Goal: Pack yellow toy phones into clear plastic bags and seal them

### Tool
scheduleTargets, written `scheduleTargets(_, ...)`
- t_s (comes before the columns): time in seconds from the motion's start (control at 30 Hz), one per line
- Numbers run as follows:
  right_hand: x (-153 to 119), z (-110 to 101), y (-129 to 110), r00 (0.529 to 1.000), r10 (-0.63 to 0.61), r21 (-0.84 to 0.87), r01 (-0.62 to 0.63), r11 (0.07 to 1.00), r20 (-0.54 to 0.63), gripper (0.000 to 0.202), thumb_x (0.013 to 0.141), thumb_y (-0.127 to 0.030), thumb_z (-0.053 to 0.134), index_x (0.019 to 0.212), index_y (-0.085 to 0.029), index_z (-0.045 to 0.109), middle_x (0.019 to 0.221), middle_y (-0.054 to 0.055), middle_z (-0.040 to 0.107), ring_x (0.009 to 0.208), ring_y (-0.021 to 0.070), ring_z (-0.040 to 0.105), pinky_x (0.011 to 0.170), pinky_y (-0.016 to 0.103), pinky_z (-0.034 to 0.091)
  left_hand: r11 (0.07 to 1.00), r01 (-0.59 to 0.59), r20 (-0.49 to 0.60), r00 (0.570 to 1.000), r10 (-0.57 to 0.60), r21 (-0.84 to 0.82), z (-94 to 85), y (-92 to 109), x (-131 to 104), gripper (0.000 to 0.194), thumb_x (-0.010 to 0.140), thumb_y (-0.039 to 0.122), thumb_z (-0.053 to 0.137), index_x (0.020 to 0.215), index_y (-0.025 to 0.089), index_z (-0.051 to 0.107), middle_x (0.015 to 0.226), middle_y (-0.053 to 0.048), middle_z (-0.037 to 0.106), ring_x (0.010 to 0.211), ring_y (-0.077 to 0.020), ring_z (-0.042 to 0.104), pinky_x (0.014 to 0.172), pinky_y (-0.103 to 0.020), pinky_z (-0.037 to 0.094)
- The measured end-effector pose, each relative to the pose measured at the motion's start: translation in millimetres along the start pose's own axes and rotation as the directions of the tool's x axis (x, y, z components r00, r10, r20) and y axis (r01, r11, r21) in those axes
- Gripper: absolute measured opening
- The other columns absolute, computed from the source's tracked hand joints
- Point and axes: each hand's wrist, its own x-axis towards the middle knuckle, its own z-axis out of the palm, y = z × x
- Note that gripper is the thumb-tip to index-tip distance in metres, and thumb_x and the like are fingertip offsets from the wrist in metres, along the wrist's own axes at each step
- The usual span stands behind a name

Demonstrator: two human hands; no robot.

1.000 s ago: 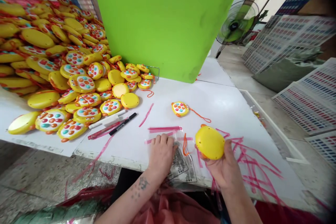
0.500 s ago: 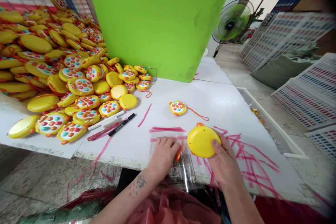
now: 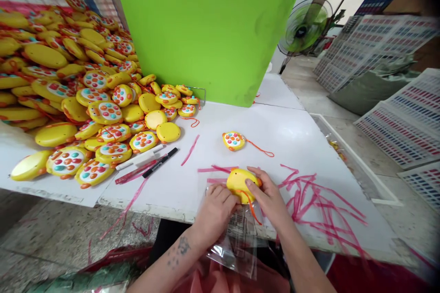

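Observation:
Both hands are close together at the table's front edge. My right hand (image 3: 266, 192) is closed on a yellow toy (image 3: 240, 182), its plain back facing up and an orange cord hanging over it. Beside it, my left hand (image 3: 220, 203) has its fingers curled over a clear plastic bag (image 3: 237, 247) with pink strips at its top; the fingertips meet the toy's left edge. Farther back lies another toy (image 3: 233, 140), dotted side up, its cord stretched to the right.
A large heap of yellow toys (image 3: 110, 112) fills the left side. Pens (image 3: 160, 163) lie before it. Pink strips (image 3: 323, 206) are scattered on the right. A tall green panel (image 3: 209, 32) stands behind, and a fan (image 3: 301, 32) is farther back.
My right hand has moved left with the yellow toy, bringing it to my left hand and over the bag. The orange cord now lies across the toy's back.

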Motion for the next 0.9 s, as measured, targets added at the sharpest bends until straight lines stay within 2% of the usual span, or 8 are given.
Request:
scheduleTargets(0.2, 4.0, 2.7, -10.4, 0.929, -0.159, -0.201, 0.235, 0.951, 0.336, 0.032, 0.091, -0.046, 0.046, 0.099, -0.03, 0.073, 0.108, 0.003, 0.068, 0.11, 0.026, 0.056, 0.098, 0.043, 0.04, 0.987, 0.067, -0.127, 0.988, -0.086, -0.148, -11.9, 4.1, 0.1, 0.008, 0.091, 0.019, 0.051, 0.093, 0.018, 0.059, 0.12, -0.009, 0.058, 0.116, -0.0236, 0.047, 0.1, -0.043, 0.038)
scheduleTargets(0.27, 4.6, -2.3, -12.3, 0.933, -0.198, -0.222, 0.27, 0.937, 0.299, 0.032, 0.091, -0.045, 0.046, 0.098, -0.03, 0.073, 0.114, 0.005, 0.065, 0.114, 0.0261, 0.052, 0.101, 0.044, 0.037, 0.968, 0.104, -0.1, 0.987, -0.129, -0.227, -14.2, 3.3, 1.9, 0.005, 0.089, 0.018, 0.052, 0.091, 0.018, 0.057, 0.128, -0.009, 0.055, 0.122, -0.0229, 0.045, 0.102, -0.043, 0.037)
scheduleTargets(0.4, -0.3, -25.0, -17.9, 0.985, -0.088, -0.224, 0.12, 0.967, 0.147, 0.04, 0.092, -0.048, 0.042, 0.083, -0.024, 0.072, 0.087, 0.005, 0.069, 0.085, 0.0227, 0.061, 0.079, 0.036, 0.047, 0.891, 0.214, -0.023, 0.97, -0.243, -0.401, -15.0, -1.2, 4.7, 0.003, 0.089, 0.02, 0.054, 0.086, 0.019, 0.055, 0.118, -0.007, 0.061, 0.112, -0.0189, 0.054, 0.096, -0.037, 0.044)
scheduleTargets(0.5, -8.0, -40.1, -22.6, 0.908, 0.066, -0.24, 0.039, 0.97, 0.413, 0.043, 0.091, -0.049, 0.044, 0.068, -0.022, 0.068, 0.065, 0.001, 0.064, 0.065, 0.0189, 0.059, 0.063, 0.03, 0.046, 0.864, 0.236, -0.015, 0.963, -0.27, -0.444, -14.8, -2.4, 4.5, 0.004, 0.089, 0.021, 0.053, 0.086, 0.02, 0.055, 0.115, -0.008, 0.063, 0.111, -0.0203, 0.055, 0.094, -0.038, 0.044)
scheduleTargets(0.57, -11.6, -44.6, -21.9, 0.895, 0.073, -0.207, 0.022, 0.978, 0.44, 0.033, 0.088, -0.048, 0.049, 0.084, -0.024, 0.072, 0.078, 0.002, 0.068, 0.073, 0.0197, 0.061, 0.066, 0.03, 0.048, 0.861, 0.236, -0.017, 0.962, -0.273, -0.45, -14.4, -2.0, 3.7, 0.004, 0.09, 0.022, 0.053, 0.086, 0.019, 0.055, 0.113, -0.008, 0.063, 0.111, -0.0213, 0.054, 0.095, -0.039, 0.043)
scheduleTargets(0.7, -11.9, -43.0, -10.4, 0.995, 0.084, -0.185, -0.072, 0.98, 0.054, 0.051, 0.086, -0.051, 0.051, 0.13, -0.025, 0.051, 0.1, 0.005, 0.067, 0.077, 0.0193, 0.062, 0.068, 0.032, 0.05, 0.86, 0.239, -0.024, 0.96, -0.279, -0.45, -12.1, -2.1, 1.2, 0.004, 0.09, 0.022, 0.054, 0.087, 0.02, 0.055, 0.116, -0.008, 0.062, 0.113, -0.0203, 0.052, 0.097, -0.039, 0.041)
scheduleTargets(0.8, -13.1, -33.8, -5.3, 0.964, 0.17, -0.244, -0.118, 0.963, 0.204, 0.046, 0.088, -0.051, 0.047, 0.121, -0.021, 0.057, 0.078, 0.003, 0.066, 0.066, 0.0178, 0.061, 0.06, 0.03, 0.05, 0.872, 0.229, -0.045, 0.96, -0.275, -0.432, -9.9, -3.7, -0.2, 0.002, 0.088, 0.021, 0.056, 0.087, 0.02, 0.056, 0.116, -0.006, 0.062, 0.114, -0.0191, 0.052, 0.105, -0.043, 0.032)
scheduleTargets(0.9, -16.5, -19.1, -7.8, 0.929, 0.168, -0.248, -0.087, 0.965, 0.331, 0.039, 0.09, -0.049, 0.045, 0.114, -0.022, 0.06, 0.081, 0.003, 0.067, 0.07, 0.0178, 0.063, 0.062, 0.03, 0.052, 0.885, 0.211, -0.059, 0.965, -0.257, -0.416, -9.3, -5.1, -0.4, 0.001, 0.088, 0.022, 0.056, 0.088, 0.02, 0.056, 0.11, -0.006, 0.064, 0.114, -0.0185, 0.053, 0.112, -0.047, 0.021)
